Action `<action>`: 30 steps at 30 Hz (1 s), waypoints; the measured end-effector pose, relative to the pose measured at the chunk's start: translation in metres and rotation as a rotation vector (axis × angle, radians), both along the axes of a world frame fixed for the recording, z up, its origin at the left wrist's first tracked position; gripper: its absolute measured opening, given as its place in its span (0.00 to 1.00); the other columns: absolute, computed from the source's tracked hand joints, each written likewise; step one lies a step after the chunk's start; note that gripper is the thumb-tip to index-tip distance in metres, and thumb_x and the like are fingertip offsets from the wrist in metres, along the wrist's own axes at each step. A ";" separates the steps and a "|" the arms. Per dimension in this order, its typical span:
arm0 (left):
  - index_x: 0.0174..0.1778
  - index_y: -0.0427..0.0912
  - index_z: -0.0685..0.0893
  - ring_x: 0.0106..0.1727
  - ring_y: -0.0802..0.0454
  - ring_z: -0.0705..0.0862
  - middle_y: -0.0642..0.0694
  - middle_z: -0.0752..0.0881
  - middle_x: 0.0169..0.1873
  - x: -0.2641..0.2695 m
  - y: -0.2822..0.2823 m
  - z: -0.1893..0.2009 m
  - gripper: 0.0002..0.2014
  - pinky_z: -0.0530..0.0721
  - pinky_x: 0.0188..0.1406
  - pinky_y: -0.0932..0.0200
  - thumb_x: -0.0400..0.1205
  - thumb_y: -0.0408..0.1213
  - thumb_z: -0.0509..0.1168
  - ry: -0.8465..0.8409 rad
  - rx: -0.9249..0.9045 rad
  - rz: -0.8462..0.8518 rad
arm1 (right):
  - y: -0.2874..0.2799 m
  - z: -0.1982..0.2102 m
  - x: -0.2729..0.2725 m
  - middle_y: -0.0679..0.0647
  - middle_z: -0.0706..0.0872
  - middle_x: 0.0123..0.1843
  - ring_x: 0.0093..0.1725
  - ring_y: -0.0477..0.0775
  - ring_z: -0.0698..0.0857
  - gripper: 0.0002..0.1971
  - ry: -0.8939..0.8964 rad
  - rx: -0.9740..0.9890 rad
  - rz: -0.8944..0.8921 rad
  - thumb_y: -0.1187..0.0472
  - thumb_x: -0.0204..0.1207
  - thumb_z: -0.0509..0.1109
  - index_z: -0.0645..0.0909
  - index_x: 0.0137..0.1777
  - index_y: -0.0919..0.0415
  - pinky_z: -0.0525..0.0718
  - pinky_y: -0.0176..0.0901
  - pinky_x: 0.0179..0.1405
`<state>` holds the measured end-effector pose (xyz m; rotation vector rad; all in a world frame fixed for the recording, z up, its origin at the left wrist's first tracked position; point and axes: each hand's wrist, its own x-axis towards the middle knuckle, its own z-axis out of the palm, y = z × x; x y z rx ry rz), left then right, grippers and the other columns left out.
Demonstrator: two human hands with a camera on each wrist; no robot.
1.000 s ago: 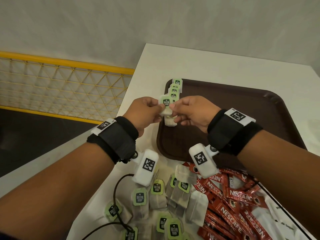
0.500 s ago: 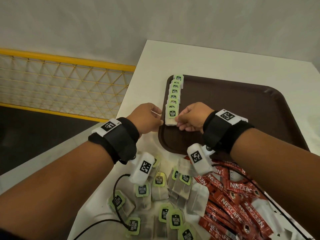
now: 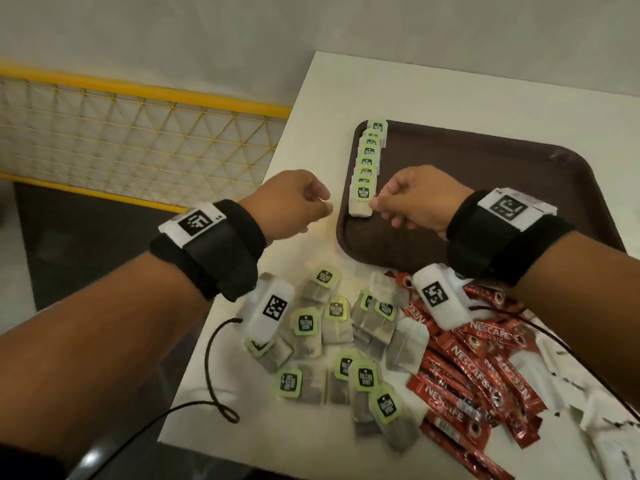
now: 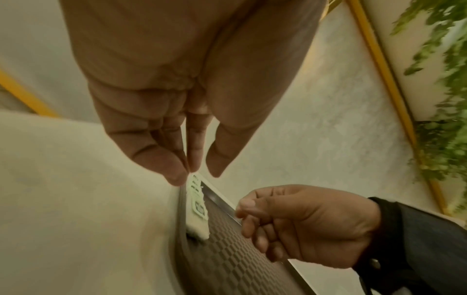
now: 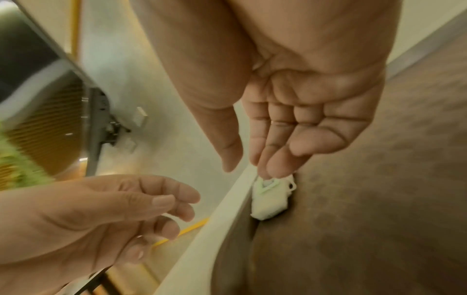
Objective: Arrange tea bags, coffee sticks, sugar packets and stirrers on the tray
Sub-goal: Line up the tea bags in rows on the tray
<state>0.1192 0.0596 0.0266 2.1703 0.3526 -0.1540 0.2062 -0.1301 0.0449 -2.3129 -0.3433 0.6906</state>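
A brown tray (image 3: 485, 188) holds a row of green-tagged tea bags (image 3: 369, 157) along its left edge. The nearest tea bag (image 3: 361, 202) lies at the row's near end. My right hand (image 3: 377, 206) is over the tray, its straight fingertips (image 5: 275, 167) touching that bag (image 5: 270, 201) while the thumb stands apart. My left hand (image 3: 325, 206) hovers just left of the tray's rim, fingers relaxed and holding nothing. The left wrist view shows its fingertips (image 4: 177, 177) above the bag (image 4: 198, 225).
Loose tea bags (image 3: 332, 327) lie on the white table near me, red coffee sticks (image 3: 478, 368) to their right, white packets (image 3: 606, 427) further right. A black cable (image 3: 211, 358) loops at the table's left edge. A yellow mesh railing (image 3: 138, 133) stands beyond that edge.
Both hands lowered the tea bag onto the near end of the row. My left hand has let go and drawn back left off the tray; my right hand now only touches the bag.
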 end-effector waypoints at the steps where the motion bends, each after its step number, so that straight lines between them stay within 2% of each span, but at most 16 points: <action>1: 0.58 0.42 0.84 0.46 0.48 0.88 0.48 0.86 0.46 -0.011 0.002 0.004 0.09 0.88 0.37 0.61 0.83 0.40 0.69 0.004 0.032 -0.034 | -0.004 0.006 -0.011 0.54 0.90 0.42 0.37 0.48 0.85 0.13 -0.036 0.008 0.083 0.52 0.74 0.75 0.84 0.51 0.61 0.83 0.41 0.37; 4: 0.55 0.48 0.85 0.43 0.54 0.87 0.56 0.85 0.47 -0.046 0.008 0.009 0.09 0.87 0.37 0.63 0.83 0.45 0.69 0.072 0.125 -0.154 | -0.009 0.020 -0.047 0.48 0.87 0.38 0.36 0.45 0.84 0.11 -0.158 -0.095 0.396 0.47 0.74 0.75 0.84 0.46 0.53 0.80 0.39 0.39; 6: 0.56 0.49 0.85 0.41 0.62 0.83 0.58 0.85 0.49 -0.066 0.009 0.005 0.09 0.77 0.33 0.72 0.83 0.47 0.68 0.125 0.225 -0.224 | -0.009 0.019 -0.068 0.47 0.86 0.40 0.37 0.44 0.83 0.10 -0.178 -0.182 0.569 0.46 0.73 0.74 0.83 0.46 0.51 0.79 0.39 0.39; 7: 0.57 0.49 0.85 0.43 0.62 0.83 0.57 0.85 0.51 -0.074 0.008 0.002 0.11 0.74 0.33 0.73 0.83 0.48 0.68 0.148 0.283 -0.248 | -0.008 0.014 -0.077 0.46 0.86 0.43 0.40 0.44 0.83 0.11 -0.175 -0.227 0.628 0.45 0.73 0.75 0.83 0.48 0.50 0.80 0.39 0.40; 9: 0.63 0.48 0.82 0.51 0.56 0.83 0.53 0.83 0.55 -0.087 0.005 -0.005 0.16 0.76 0.42 0.67 0.82 0.51 0.68 0.186 0.359 -0.277 | -0.007 0.002 -0.093 0.46 0.85 0.49 0.45 0.46 0.82 0.15 -0.194 -0.329 0.698 0.43 0.73 0.74 0.82 0.53 0.50 0.81 0.42 0.45; 12: 0.72 0.49 0.75 0.56 0.53 0.82 0.51 0.79 0.61 -0.104 -0.005 -0.015 0.31 0.81 0.54 0.58 0.76 0.58 0.72 0.240 0.352 -0.310 | -0.005 -0.017 -0.110 0.50 0.81 0.57 0.55 0.53 0.81 0.25 -0.300 -0.453 0.699 0.38 0.72 0.71 0.79 0.63 0.52 0.82 0.51 0.54; 14: 0.77 0.47 0.70 0.59 0.51 0.81 0.49 0.75 0.65 -0.111 -0.013 -0.019 0.38 0.80 0.56 0.56 0.74 0.58 0.75 0.244 0.368 -0.323 | -0.004 -0.024 -0.117 0.53 0.78 0.57 0.57 0.57 0.79 0.28 -0.383 -0.522 0.674 0.35 0.72 0.69 0.78 0.64 0.54 0.81 0.52 0.52; 17: 0.81 0.45 0.65 0.62 0.47 0.79 0.45 0.74 0.69 -0.115 -0.021 -0.025 0.43 0.79 0.60 0.53 0.73 0.55 0.77 0.180 0.437 -0.323 | -0.001 -0.028 -0.123 0.54 0.76 0.57 0.59 0.59 0.76 0.28 -0.410 -0.571 0.656 0.33 0.72 0.67 0.77 0.62 0.54 0.74 0.51 0.48; 20: 0.83 0.50 0.63 0.63 0.45 0.79 0.45 0.74 0.68 -0.113 -0.021 -0.027 0.44 0.79 0.63 0.49 0.74 0.49 0.78 0.143 0.422 -0.348 | 0.001 -0.028 -0.124 0.53 0.76 0.59 0.62 0.59 0.75 0.29 -0.411 -0.558 0.651 0.34 0.72 0.68 0.77 0.65 0.53 0.75 0.53 0.53; 24: 0.81 0.54 0.68 0.59 0.47 0.79 0.46 0.72 0.66 -0.107 -0.021 -0.025 0.39 0.80 0.61 0.51 0.74 0.43 0.78 0.179 0.405 -0.411 | 0.003 -0.028 -0.123 0.53 0.77 0.57 0.61 0.59 0.76 0.24 -0.368 -0.535 0.648 0.37 0.71 0.71 0.79 0.61 0.51 0.77 0.52 0.55; 28: 0.74 0.52 0.76 0.58 0.45 0.80 0.45 0.74 0.64 -0.102 -0.024 -0.026 0.31 0.78 0.53 0.58 0.75 0.38 0.77 0.177 0.441 -0.419 | 0.005 -0.032 -0.124 0.47 0.79 0.45 0.51 0.56 0.81 0.14 -0.287 -0.439 0.587 0.44 0.68 0.76 0.77 0.47 0.48 0.80 0.47 0.47; 30: 0.71 0.51 0.79 0.56 0.46 0.80 0.45 0.75 0.61 -0.101 -0.025 -0.026 0.28 0.77 0.51 0.59 0.74 0.38 0.77 0.156 0.446 -0.407 | 0.005 -0.034 -0.124 0.46 0.79 0.44 0.49 0.54 0.81 0.17 -0.278 -0.417 0.551 0.45 0.67 0.76 0.75 0.49 0.48 0.77 0.45 0.42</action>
